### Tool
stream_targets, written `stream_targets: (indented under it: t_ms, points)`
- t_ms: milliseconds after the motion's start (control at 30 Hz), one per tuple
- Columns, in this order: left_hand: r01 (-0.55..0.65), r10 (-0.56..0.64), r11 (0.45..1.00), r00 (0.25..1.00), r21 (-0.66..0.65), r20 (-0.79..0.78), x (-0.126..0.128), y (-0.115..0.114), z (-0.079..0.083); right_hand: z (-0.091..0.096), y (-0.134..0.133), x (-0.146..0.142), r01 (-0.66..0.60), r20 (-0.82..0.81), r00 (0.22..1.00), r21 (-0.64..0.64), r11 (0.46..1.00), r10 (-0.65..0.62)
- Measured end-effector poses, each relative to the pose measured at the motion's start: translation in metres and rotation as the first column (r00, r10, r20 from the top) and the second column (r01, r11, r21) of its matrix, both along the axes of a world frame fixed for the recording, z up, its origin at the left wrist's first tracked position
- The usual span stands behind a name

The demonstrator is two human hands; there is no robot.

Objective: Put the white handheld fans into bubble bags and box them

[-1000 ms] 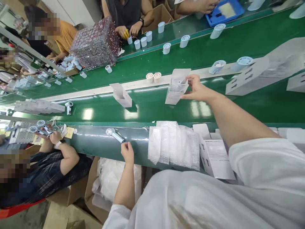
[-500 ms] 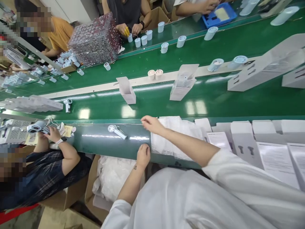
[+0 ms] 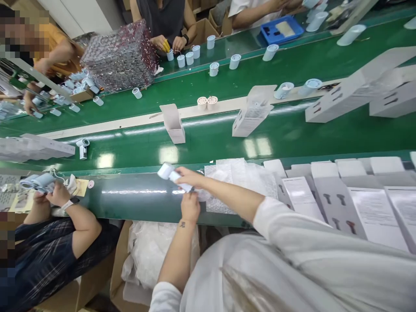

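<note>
A light-blue hair dryer [image 3: 167, 170] is raised over the near edge of the green bench, its round head pointing left. My right hand [image 3: 187, 177] is closed around its handle from above. At the handle's lower end, my left hand [image 3: 190, 207] has its fingers pressed together against it; the fingertips are partly hidden. Just right of my hands lies a stack of clear bubble-wrap bags [image 3: 240, 173], its left edge close to my right wrist.
White cartons with leaflets [image 3: 299, 195] line the bench at right. Open white boxes [image 3: 173, 123] stand on the green conveyor [image 3: 201, 149]. A cardboard box of plastic bags [image 3: 146, 251] sits below. At left, a co-worker's hands [image 3: 53, 195] hold another dryer.
The hair dryer that lay on the bench is now lifted in my right hand. My left hand has come up to its handle. The view has shifted slightly.
</note>
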State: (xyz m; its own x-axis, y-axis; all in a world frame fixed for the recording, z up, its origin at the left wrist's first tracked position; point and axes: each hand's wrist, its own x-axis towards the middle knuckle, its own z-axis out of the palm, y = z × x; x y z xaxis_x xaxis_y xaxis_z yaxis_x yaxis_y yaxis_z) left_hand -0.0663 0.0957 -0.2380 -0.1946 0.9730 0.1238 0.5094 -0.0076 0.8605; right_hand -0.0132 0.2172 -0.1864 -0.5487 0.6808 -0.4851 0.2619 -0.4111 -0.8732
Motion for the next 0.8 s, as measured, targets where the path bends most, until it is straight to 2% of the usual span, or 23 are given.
stream_targets:
  t_ms: [67,100,167,233,300,400,467,500,600,667,733,800]
  points:
    - [0.122,-0.139,0.987,0.972,-0.102,-0.192,-0.018,0.008,-0.003,0.014,0.000,0.059,0.078,-0.124,0.988,-0.083,0.993,-0.088]
    - [0.144,-0.179,0.979,0.946,-0.144,-0.270,-0.028,0.013,-0.001,0.021,-0.003,0.092,0.113,-0.178,0.975,-0.115,0.987,-0.133]
    - [0.150,-0.221,0.968,0.887,-0.199,-0.405,-0.042,0.023,0.005,0.033,-0.015,0.153,0.244,-0.361,0.871,-0.272,0.931,-0.334]
    - [0.123,-0.189,0.977,0.882,-0.177,-0.431,-0.037,0.030,0.013,0.039,-0.034,0.203,0.379,-0.365,0.781,-0.366,0.850,-0.506]
    - [0.125,-0.190,0.975,0.903,-0.186,-0.387,-0.011,0.032,0.017,0.041,-0.057,0.233,0.484,-0.317,0.713,-0.422,0.766,-0.625]
    - [0.096,-0.211,0.938,0.920,-0.333,-0.330,0.047,0.031,0.009,0.036,-0.089,0.247,0.541,-0.251,0.656,-0.501,0.676,-0.711]
    - [0.033,-0.180,0.914,0.926,-0.405,-0.331,0.073,0.029,0.002,0.032,-0.104,0.244,0.522,-0.230,0.652,-0.556,0.648,-0.723]
    - [0.012,-0.163,0.908,0.931,-0.418,-0.326,0.078,0.028,0.000,0.030,-0.109,0.242,0.491,-0.238,0.660,-0.582,0.648,-0.713]
    - [0.019,-0.151,0.906,0.948,-0.422,-0.281,0.063,0.025,0.010,0.026,-0.116,0.238,0.363,-0.296,0.682,-0.657,0.661,-0.668]
    - [-0.008,-0.091,0.912,0.971,-0.409,-0.222,0.046,0.021,0.028,0.025,-0.116,0.234,0.287,-0.328,0.667,-0.715,0.638,-0.669]
    - [-0.067,0.021,0.919,0.992,-0.389,-0.121,0.038,0.016,0.050,0.027,-0.114,0.225,0.224,-0.369,0.631,-0.756,0.616,-0.682]
    - [-0.090,0.093,0.920,0.996,-0.382,-0.011,0.044,0.010,0.070,0.030,-0.111,0.210,0.152,-0.448,0.605,-0.747,0.647,-0.658]
